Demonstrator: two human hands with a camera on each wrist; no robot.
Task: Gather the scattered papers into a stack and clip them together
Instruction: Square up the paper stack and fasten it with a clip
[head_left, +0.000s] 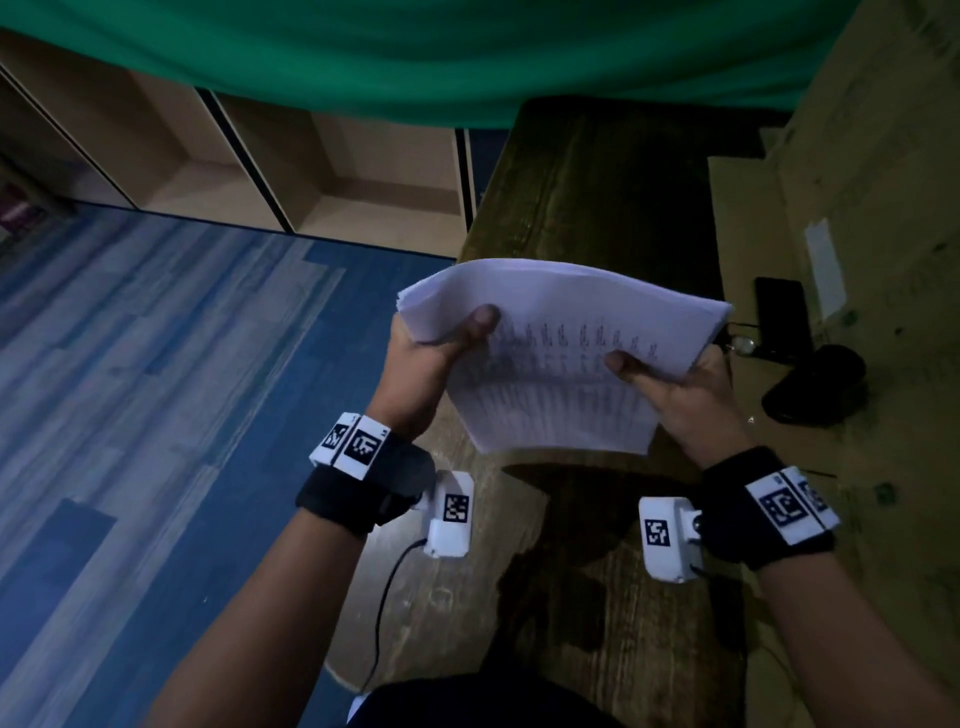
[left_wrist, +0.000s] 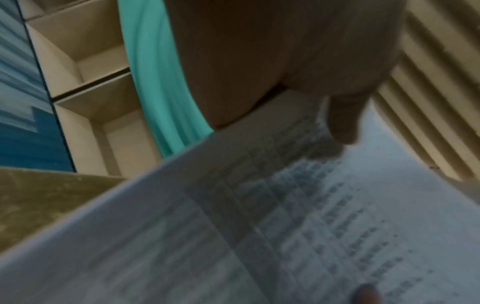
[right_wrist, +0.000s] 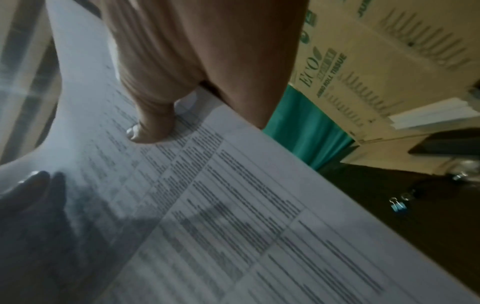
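Note:
A stack of white printed papers (head_left: 556, 353) is held in the air above the dark wooden table (head_left: 597, 197). My left hand (head_left: 441, 343) grips its left edge, thumb on top. My right hand (head_left: 670, 379) grips the right edge, thumb also on top. The sheets bow upward between the hands. The left wrist view shows the printed stack (left_wrist: 285, 226) under my thumb (left_wrist: 342, 123). In the right wrist view the papers (right_wrist: 207, 205) fill the frame, and a blue binder clip (right_wrist: 398, 205) lies on the dark table beyond their edge.
Cardboard boxes (head_left: 857, 182) stand along the table's right side, with a black phone (head_left: 782, 317) and a dark object (head_left: 815, 384) near them. Empty wooden shelves (head_left: 234, 156) and green cloth (head_left: 415, 52) lie behind. Blue-grey floor (head_left: 156, 364) lies to the left.

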